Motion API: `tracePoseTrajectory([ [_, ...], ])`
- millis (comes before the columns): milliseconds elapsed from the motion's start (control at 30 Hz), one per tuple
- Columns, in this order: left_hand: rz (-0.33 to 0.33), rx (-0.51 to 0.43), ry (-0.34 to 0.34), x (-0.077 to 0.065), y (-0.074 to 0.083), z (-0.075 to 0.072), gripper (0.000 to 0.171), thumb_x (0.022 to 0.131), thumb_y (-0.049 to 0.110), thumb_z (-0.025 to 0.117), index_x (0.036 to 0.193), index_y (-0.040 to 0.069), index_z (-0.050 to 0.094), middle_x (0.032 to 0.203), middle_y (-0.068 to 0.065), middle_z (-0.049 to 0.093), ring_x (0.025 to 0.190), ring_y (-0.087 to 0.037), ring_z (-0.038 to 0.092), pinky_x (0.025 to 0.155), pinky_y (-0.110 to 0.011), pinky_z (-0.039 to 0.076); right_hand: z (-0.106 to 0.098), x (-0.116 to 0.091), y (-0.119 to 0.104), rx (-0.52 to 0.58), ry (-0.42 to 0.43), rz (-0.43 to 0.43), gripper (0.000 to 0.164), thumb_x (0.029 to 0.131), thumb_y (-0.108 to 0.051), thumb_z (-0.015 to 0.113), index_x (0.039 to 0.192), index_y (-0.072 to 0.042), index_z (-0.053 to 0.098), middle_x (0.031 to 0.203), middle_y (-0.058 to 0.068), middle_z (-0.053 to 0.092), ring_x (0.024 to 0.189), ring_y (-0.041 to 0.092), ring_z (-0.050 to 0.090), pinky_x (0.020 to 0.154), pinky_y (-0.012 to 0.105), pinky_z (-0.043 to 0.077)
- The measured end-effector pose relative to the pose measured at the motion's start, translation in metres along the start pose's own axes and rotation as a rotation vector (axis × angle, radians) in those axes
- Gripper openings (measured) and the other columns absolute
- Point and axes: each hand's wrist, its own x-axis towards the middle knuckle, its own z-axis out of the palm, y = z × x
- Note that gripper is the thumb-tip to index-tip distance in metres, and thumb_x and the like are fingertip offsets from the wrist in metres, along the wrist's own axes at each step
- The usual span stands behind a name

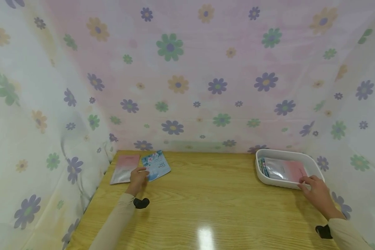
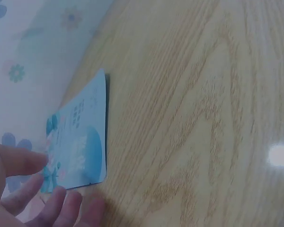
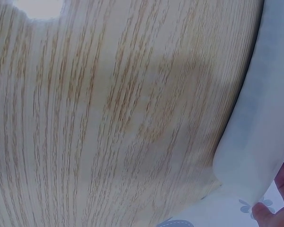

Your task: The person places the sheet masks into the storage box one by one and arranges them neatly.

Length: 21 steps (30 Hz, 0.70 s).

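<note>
My left hand is over the near-left edge of a blue floral sachet, its fingers loosely bent and spread. In the left wrist view, the thumb and fingers lie beside the blue sachet; contact is unclear. A pink and silver sachet lies flat just left of that hand. My right hand pinches the front rim of a white tray, thumb outside and fingertips inside near another pink and silver sachet. In the right wrist view, the thumb and fingers show at the tray wall.
Inside the tray, more patterned sachets stick out beneath the pink one. The wood-grain table lies between both hands. Flower-printed cloth encloses the table at the back and both sides.
</note>
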Motion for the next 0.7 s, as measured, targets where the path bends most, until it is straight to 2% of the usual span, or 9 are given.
tracePoseTrajectory([
  [100, -0.027, 0.012, 0.015, 0.004, -0.001, 0.001, 0.046, 0.089, 0.006, 0.059, 0.131, -0.007, 0.048, 0.113, -0.025, 0.056, 0.051, -0.016, 0.046, 0.055, -0.037, 0.047, 0.000, 0.000, -0.001, -0.004, -0.003, 0.005, 0.018, 0.069, 0.004, 0.075, 0.079, -0.004, 0.063, 0.078, 0.017, 0.056, 0.068, 0.036, 0.052, 0.052, 0.043, 0.037],
  [167, -0.037, 0.031, 0.032, 0.007, -0.003, 0.004, 0.051, 0.086, 0.006, 0.062, 0.133, -0.007, 0.046, 0.115, -0.027, 0.055, 0.053, -0.016, 0.045, 0.054, -0.034, 0.045, 0.000, 0.000, -0.001, -0.008, -0.003, 0.006, 0.018, 0.069, 0.004, 0.075, 0.080, -0.004, 0.063, 0.078, 0.017, 0.057, 0.068, 0.036, 0.052, 0.052, 0.044, 0.038],
  [267, 0.003, 0.080, 0.053, 0.015, -0.012, 0.011, 0.060, 0.081, 0.007, 0.063, 0.135, -0.010, 0.040, 0.126, -0.032, 0.047, 0.079, -0.031, 0.057, 0.069, -0.042, 0.051, -0.002, -0.001, -0.002, -0.008, -0.014, 0.015, 0.018, 0.069, 0.004, 0.075, 0.080, -0.004, 0.064, 0.078, 0.017, 0.056, 0.068, 0.035, 0.052, 0.052, 0.043, 0.038],
  [367, 0.064, 0.217, 0.125, 0.024, -0.022, 0.022, 0.063, 0.077, 0.010, 0.067, 0.130, -0.013, 0.043, 0.123, -0.033, 0.048, 0.103, -0.043, 0.052, 0.082, -0.053, 0.048, -0.002, -0.002, -0.002, -0.003, -0.025, 0.023, 0.017, 0.070, 0.004, 0.075, 0.080, -0.004, 0.063, 0.078, 0.017, 0.056, 0.068, 0.035, 0.051, 0.052, 0.041, 0.037],
  [400, 0.076, 0.266, 0.149, 0.026, -0.025, 0.025, 0.062, 0.077, 0.012, 0.068, 0.128, -0.013, 0.044, 0.121, -0.033, 0.049, 0.106, -0.046, 0.050, 0.085, -0.055, 0.046, -0.001, -0.002, -0.002, -0.002, -0.029, 0.027, 0.017, 0.070, 0.004, 0.075, 0.079, -0.004, 0.063, 0.078, 0.017, 0.056, 0.068, 0.035, 0.051, 0.052, 0.041, 0.037],
  [533, 0.062, 0.435, 0.253, 0.024, -0.020, 0.036, 0.054, 0.074, 0.014, 0.071, 0.117, -0.012, 0.051, 0.105, -0.029, 0.056, 0.095, -0.043, 0.054, 0.079, -0.053, 0.047, 0.000, -0.001, -0.003, -0.003, -0.033, 0.029, 0.017, 0.070, 0.005, 0.075, 0.080, -0.004, 0.064, 0.079, 0.018, 0.056, 0.069, 0.035, 0.052, 0.052, 0.041, 0.038],
  [600, 0.060, 0.452, 0.261, 0.019, -0.014, 0.039, 0.048, 0.075, 0.014, 0.069, 0.111, -0.013, 0.054, 0.101, -0.029, 0.058, 0.091, -0.043, 0.056, 0.076, -0.053, 0.047, 0.000, 0.000, -0.005, -0.004, -0.026, 0.016, 0.017, 0.069, 0.005, 0.075, 0.080, -0.003, 0.064, 0.078, 0.018, 0.056, 0.068, 0.035, 0.052, 0.052, 0.041, 0.038],
  [700, 0.071, 0.431, 0.263, 0.016, -0.008, 0.042, 0.033, 0.075, 0.012, 0.068, 0.097, -0.012, 0.062, 0.091, -0.027, 0.064, 0.081, -0.040, 0.060, 0.069, -0.050, 0.050, -0.003, 0.003, -0.006, -0.004, -0.001, -0.008, 0.019, 0.068, 0.007, 0.075, 0.080, -0.002, 0.064, 0.076, 0.017, 0.056, 0.066, 0.034, 0.051, 0.051, 0.040, 0.037],
])
